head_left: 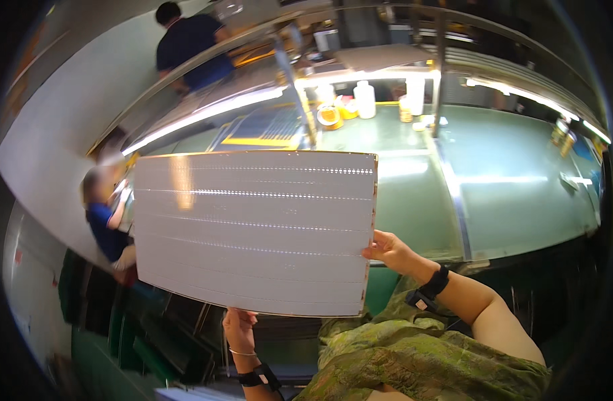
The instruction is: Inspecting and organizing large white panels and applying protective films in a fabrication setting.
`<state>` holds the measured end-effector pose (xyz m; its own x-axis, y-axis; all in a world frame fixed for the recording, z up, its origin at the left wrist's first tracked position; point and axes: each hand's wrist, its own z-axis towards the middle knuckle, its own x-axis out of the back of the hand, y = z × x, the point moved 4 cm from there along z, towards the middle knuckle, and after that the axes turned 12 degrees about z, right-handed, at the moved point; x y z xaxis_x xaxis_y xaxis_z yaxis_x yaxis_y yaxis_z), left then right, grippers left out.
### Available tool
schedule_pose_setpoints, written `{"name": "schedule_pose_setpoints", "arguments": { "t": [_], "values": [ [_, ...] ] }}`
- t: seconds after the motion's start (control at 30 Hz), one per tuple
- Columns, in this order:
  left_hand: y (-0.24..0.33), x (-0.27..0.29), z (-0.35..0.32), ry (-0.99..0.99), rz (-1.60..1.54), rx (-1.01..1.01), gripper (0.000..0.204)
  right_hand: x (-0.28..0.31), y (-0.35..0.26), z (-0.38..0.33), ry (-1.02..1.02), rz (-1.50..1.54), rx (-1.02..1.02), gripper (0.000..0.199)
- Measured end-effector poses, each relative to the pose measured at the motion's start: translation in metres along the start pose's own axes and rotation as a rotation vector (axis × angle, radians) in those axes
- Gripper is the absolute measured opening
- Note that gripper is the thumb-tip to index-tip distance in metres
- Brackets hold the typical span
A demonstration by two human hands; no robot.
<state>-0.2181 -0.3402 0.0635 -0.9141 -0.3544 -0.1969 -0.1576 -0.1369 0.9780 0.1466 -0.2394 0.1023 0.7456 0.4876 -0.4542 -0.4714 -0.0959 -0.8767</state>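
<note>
One white ribbed panel (253,230), held up off the green bench (514,194): left hand (239,329) gripping bottom edge, right hand (388,250) pinching side edge (not set down yet).

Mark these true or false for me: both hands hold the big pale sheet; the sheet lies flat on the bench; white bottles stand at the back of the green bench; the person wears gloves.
1. Both hands hold the sheet: true. The left hand grips its lower edge, the right hand its right edge.
2. It lies flat on the bench: false. It is held up in front of the camera.
3. White bottles stand at the back of the green bench: true.
4. The person wears gloves: false. The hands are bare, with dark wrist straps.
</note>
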Motion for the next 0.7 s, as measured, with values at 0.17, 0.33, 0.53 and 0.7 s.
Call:
{"name": "schedule_pose_setpoints", "arguments": {
  "t": [0.17,0.33,0.53,0.7],
  "values": [
    [-0.044,-0.089,-0.003,-0.56,0.23,0.195,0.027,0.111,-0.039,-0.088,0.319,-0.189,-0.087,0.024],
    [-0.081,-0.197,-0.06,-1.277,0.122,0.576,0.044,0.166,-0.097,-0.179,0.411,-0.087,-0.157,0.048],
    [-0.127,-0.245,-0.106,-1.501,0.168,0.591,0.051,0.213,-0.117,-0.232,0.508,-0.006,-0.309,0.043],
    [-0.176,-0.213,-0.079,-1.479,0.493,0.428,0.042,0.281,-0.123,-0.229,0.659,-0.103,-0.376,0.024]
  ]
}}
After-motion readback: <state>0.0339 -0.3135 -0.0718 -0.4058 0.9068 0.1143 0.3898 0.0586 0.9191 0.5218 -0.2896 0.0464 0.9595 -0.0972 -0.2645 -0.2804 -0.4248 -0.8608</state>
